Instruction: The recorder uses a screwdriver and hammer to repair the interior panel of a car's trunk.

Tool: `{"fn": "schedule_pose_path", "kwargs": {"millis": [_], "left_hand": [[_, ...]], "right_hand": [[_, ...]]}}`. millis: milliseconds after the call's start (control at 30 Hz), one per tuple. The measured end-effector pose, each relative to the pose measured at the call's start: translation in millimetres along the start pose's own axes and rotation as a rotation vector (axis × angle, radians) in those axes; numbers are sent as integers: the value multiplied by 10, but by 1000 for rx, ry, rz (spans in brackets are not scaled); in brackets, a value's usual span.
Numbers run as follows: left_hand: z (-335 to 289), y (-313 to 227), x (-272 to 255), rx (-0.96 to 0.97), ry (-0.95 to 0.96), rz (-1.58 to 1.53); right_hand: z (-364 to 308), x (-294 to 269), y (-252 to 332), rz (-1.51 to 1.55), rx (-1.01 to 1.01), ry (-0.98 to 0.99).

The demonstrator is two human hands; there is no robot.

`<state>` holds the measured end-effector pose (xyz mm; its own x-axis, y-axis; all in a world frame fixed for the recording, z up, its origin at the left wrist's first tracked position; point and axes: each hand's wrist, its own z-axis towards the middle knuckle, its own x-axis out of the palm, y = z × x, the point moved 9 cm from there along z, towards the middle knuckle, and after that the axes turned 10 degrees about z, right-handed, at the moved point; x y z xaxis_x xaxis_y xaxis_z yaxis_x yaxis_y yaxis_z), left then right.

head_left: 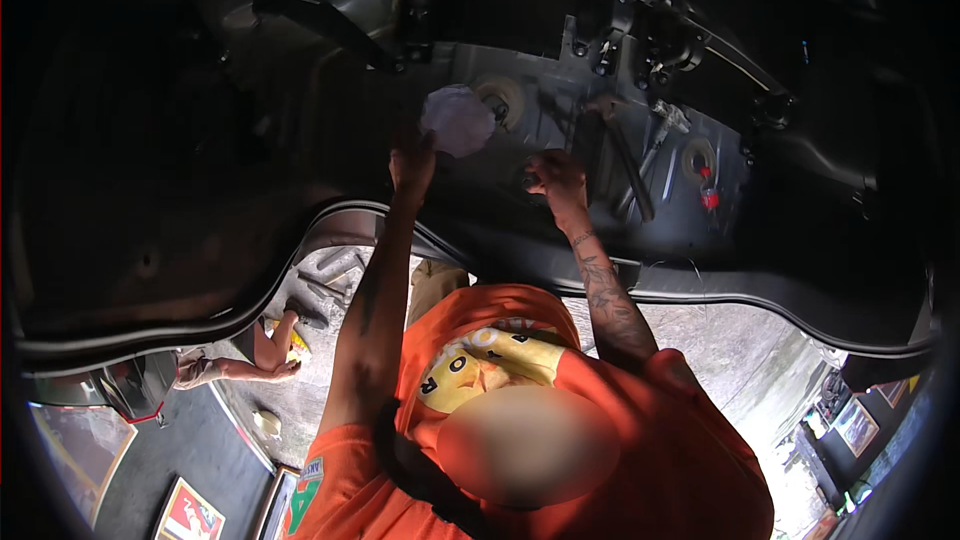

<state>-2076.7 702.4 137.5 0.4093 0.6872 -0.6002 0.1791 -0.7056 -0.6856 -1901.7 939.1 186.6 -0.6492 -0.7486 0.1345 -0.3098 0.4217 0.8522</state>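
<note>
My left hand (411, 168) is closed at the near edge of a pale, roughly round flat piece (458, 121), like a disc or folded sheet; its material is unclear. My right hand (562, 183) has its fingers curled round a small dark object (531, 178), mostly hidden by the fingers. Both hands reach over the rim into the dark load space of a vehicle. Just beyond the pale piece lies a beige ring like a tape roll (505, 100). To the right of my right hand rests a dark-handled hammer (630, 168).
Farther right are a metal-headed hammer (668, 120), another tape roll (697, 156) and a small red-capped container (710, 199). The opening's curved black seal (700, 292) runs beneath my forearms. Outside at left, another person's bare limbs (265, 352) show near tools (325, 285) on the floor.
</note>
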Motion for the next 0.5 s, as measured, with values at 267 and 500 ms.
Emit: {"fn": "schedule_pose_path", "kwargs": {"millis": [267,500], "left_hand": [[-732,-569,419,54,354,-479],[-722,-29,684,-63,439,-631]], "right_hand": [[-20,589,-168,-196,-46,290],[-161,769,-177,-629,-269,346]]}}
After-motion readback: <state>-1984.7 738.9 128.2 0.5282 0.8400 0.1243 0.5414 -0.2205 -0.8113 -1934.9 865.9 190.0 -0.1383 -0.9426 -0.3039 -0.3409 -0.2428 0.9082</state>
